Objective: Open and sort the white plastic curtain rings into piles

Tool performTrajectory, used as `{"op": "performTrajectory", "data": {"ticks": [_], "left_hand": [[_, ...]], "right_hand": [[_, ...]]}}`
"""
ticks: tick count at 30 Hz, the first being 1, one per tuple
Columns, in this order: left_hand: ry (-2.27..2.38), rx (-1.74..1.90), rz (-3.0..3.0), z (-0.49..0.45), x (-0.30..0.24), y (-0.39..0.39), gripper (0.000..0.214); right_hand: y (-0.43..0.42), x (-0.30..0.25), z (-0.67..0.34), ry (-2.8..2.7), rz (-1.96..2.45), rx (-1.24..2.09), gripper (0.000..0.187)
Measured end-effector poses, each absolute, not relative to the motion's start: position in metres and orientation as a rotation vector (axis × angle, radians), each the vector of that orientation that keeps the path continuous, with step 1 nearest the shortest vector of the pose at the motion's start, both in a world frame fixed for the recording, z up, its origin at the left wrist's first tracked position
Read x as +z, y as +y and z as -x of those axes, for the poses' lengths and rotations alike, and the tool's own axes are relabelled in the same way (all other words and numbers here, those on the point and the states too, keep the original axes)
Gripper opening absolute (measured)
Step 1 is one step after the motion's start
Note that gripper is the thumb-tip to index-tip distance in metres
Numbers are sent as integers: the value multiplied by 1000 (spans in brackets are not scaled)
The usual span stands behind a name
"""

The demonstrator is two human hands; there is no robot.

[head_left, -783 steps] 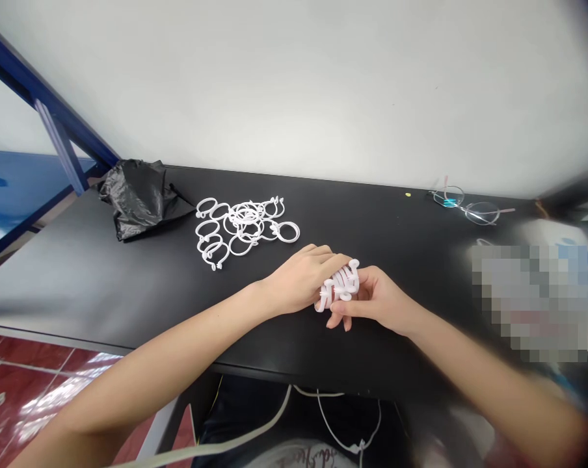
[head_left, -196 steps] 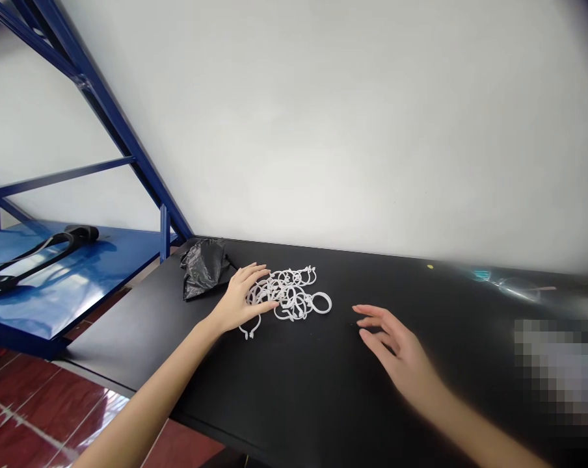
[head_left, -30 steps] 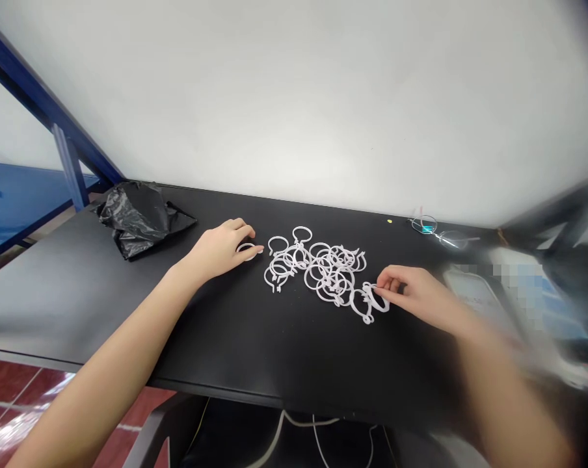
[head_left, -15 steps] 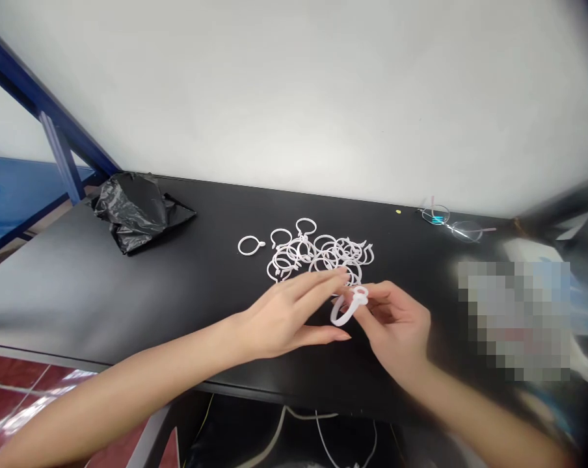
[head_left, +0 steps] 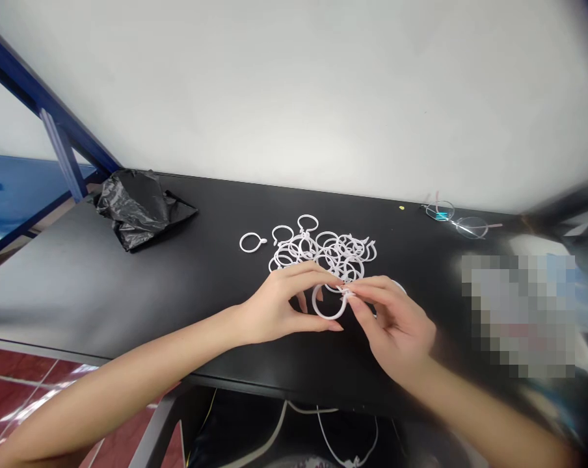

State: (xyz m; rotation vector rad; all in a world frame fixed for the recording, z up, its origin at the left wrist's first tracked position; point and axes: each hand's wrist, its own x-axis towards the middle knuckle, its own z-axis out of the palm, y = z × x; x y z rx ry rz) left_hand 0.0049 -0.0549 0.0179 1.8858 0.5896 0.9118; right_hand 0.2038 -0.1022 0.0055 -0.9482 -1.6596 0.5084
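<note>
A white plastic curtain ring [head_left: 330, 317] stands on edge between my two hands, its small clasp facing right. My right hand [head_left: 396, 325] pinches that clasp between thumb and fingertips. From the left, my left hand [head_left: 284, 302] curves round the ring, with its index fingertip at the clasp and its thumb along the lower rim. Just beyond my fingers lies a loose pile of similar white rings [head_left: 327, 242], some with gaps in their loops. One single ring [head_left: 250, 242] rests apart, left of the pile. Part of another white ring [head_left: 399, 286] shows behind my right hand.
The black table [head_left: 211, 260] meets a pale wall at the back. A crumpled black plastic bag [head_left: 138, 211] lies at the left, and eyeglasses [head_left: 471, 227] rest at the back right. A blurred, pixelated item [head_left: 523, 318] sits at the right edge. Cables hang below the table.
The ring in my hands has turned to show its round loop. My left fingers have closed in around it, and my right fingertips now pinch its clasp. Another ring shows behind my right hand.
</note>
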Motion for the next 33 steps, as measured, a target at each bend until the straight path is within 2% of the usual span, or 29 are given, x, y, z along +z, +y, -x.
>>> {"op": "performTrajectory", "data": {"ticks": [3, 7, 15, 21, 24, 26, 29, 33], "left_hand": [[624, 880, -1661, -4, 19, -53, 50], [581, 806, -1558, 1, 23, -48, 43], [561, 785, -1535, 1, 23, -48, 42], [554, 825, -1766, 10, 30, -39, 36], [775, 1043, -2038, 28, 34, -21, 27], [1120, 1146, -2297, 42, 33, -5, 23], [1481, 972, -2507, 59, 24, 15, 27], [1611, 709, -2584, 66, 13, 26, 34]], "right_hand": [[-100, 6, -203, -1594, 959, 631, 27], [-98, 6, -204, -1553, 944, 744, 20], [-100, 6, -202, -1538, 909, 738, 24], [-91, 15, -212, -1657, 959, 668, 15], [-76, 34, -236, -1547, 1192, 592, 5], [-64, 47, -258, -1427, 1406, 454, 17], [-51, 53, -293, -1719, 1714, 572, 23], [-45, 36, -318, -2063, 1935, 736, 29]]}}
